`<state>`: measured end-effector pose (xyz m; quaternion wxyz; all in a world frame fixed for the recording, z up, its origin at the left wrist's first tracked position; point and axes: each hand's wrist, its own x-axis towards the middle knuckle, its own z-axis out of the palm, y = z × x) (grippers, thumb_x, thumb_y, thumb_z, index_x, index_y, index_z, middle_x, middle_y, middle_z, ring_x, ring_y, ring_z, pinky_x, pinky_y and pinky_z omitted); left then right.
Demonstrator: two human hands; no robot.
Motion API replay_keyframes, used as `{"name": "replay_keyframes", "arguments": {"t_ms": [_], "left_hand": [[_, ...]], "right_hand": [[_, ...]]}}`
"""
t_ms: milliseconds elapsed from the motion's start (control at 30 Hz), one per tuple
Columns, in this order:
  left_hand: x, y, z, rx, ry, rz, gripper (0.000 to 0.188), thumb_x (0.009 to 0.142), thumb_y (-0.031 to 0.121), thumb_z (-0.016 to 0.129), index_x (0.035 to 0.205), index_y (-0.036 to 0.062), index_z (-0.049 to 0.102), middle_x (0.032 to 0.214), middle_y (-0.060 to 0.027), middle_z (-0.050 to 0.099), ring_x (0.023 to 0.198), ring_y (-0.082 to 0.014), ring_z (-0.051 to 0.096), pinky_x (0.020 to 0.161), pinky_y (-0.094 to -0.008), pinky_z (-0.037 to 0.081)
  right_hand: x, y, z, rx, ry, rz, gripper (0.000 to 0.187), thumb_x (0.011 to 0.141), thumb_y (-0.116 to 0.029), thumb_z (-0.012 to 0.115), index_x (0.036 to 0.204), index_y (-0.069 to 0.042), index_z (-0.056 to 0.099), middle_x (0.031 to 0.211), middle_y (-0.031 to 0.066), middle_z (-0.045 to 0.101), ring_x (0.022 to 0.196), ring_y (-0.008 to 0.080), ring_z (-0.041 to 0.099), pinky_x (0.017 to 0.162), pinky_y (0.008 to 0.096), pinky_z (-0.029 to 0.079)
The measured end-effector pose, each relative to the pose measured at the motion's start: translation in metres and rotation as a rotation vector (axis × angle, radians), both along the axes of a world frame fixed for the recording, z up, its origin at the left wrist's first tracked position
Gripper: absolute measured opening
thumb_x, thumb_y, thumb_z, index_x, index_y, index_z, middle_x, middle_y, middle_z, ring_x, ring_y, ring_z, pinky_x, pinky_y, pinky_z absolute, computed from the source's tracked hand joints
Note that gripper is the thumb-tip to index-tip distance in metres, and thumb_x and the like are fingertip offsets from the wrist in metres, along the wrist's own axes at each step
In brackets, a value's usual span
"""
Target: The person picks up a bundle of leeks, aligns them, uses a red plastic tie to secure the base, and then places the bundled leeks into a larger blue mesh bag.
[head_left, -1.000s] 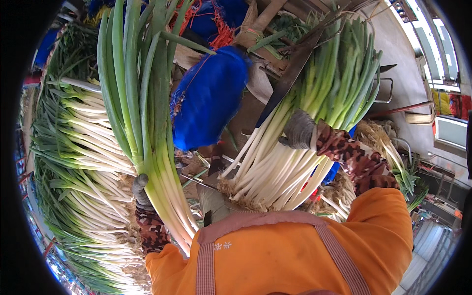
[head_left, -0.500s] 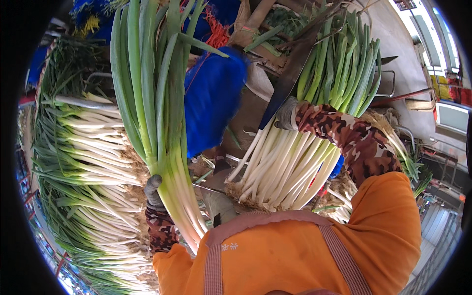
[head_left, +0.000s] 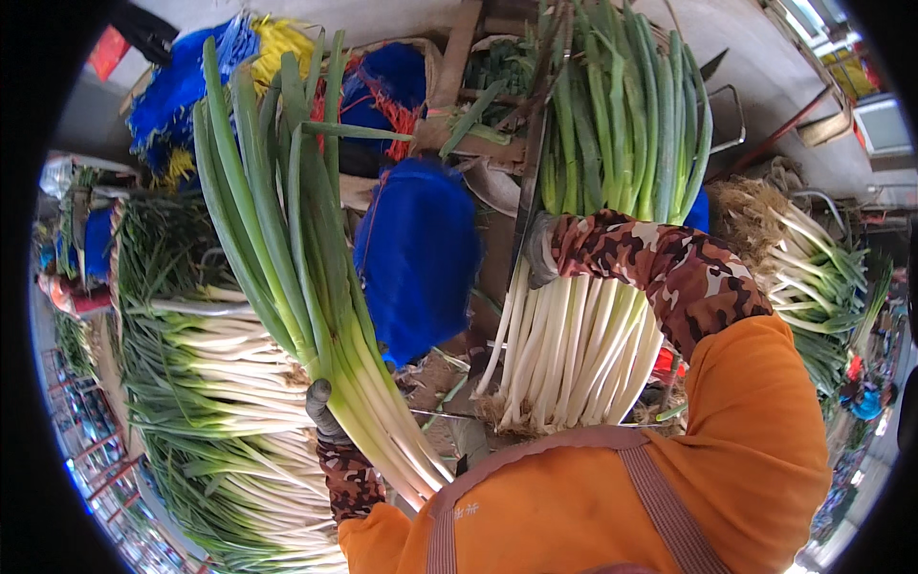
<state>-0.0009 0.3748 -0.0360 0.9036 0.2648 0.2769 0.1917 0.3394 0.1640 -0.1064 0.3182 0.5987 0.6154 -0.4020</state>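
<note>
Since the earlier frame, the right forearm had swung across the front of the right bunch of green onions [head_left: 583, 344], so that the camouflage sleeve [head_left: 660, 273] now lay over its white stalks, where before the gloved hand alone rested there. I saw the right hand [head_left: 540, 251] in a grey glove curled around the left side of that bunch, hugging it upright against the orange apron [head_left: 612, 507]; the fingers were closed on the stalks, though most were hidden behind them. The left bunch of green onions [head_left: 316, 316] had lifted and tilted, its green tops leaning up to the left. The left hand [head_left: 320, 411], also gloved, was wrapped tightly around its lower white stalks, just above the roots. Behind both bunches hung a blue mesh bag [head_left: 421, 258]. A long stack of green onions [head_left: 210, 383] lay along the left side, and another pile [head_left: 813, 268] sat at the right.
</note>
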Motion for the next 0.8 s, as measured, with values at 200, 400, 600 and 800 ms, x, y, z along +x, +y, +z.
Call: {"name": "replay_keyframes", "arguments": {"t_ms": [200,400,600,800], "left_hand": [[0.047,0.007,0.029,0.08,-0.072,-0.21,0.084,0.079,0.037,0.068,0.141,-0.0083,0.033,0.126,-0.0269,0.056,0.105,-0.0376,0.063,0.089,-0.0485,0.056],[0.14,0.005,0.067,0.185,-0.203,-0.259,0.086,0.08,0.043,0.067,0.143,-0.0037,0.032,0.129,-0.0266,0.052,0.11,-0.0384,0.06,0.09,-0.0499,0.056],[0.235,0.002,0.085,0.061,-0.409,-0.347,0.072,0.088,0.044,0.063,0.143,0.0037,0.038,0.136,-0.021,0.05,0.114,-0.0403,0.057,0.092,-0.0594,0.051],[0.334,-0.008,0.069,-0.015,-0.516,-0.333,0.055,0.092,0.038,0.062,0.133,0.0015,0.053,0.127,-0.0174,0.061,0.112,-0.0284,0.061,0.101,-0.0418,0.048]], "right_hand": [[-0.014,-0.039,0.068,0.142,-0.182,-0.03,0.057,0.093,-0.055,0.047,0.092,-0.005,0.073,0.079,0.0127,0.066,0.079,0.0337,0.062,0.088,0.0483,0.04],[-0.01,-0.047,0.07,0.188,-0.217,-0.04,0.07,0.091,-0.064,0.04,0.082,-0.003,0.074,0.073,0.0114,0.068,0.085,0.0325,0.06,0.093,0.0473,0.036],[-0.01,-0.084,0.09,0.308,-0.174,-0.07,0.065,0.088,-0.064,0.044,0.077,-0.009,0.076,0.073,0.0106,0.067,0.083,0.0324,0.06,0.094,0.0479,0.036],[-0.008,-0.102,0.095,0.383,-0.18,-0.074,0.067,0.09,-0.064,0.041,0.079,-0.008,0.076,0.079,0.0125,0.069,0.089,0.0318,0.061,0.1,0.0488,0.034]]}}
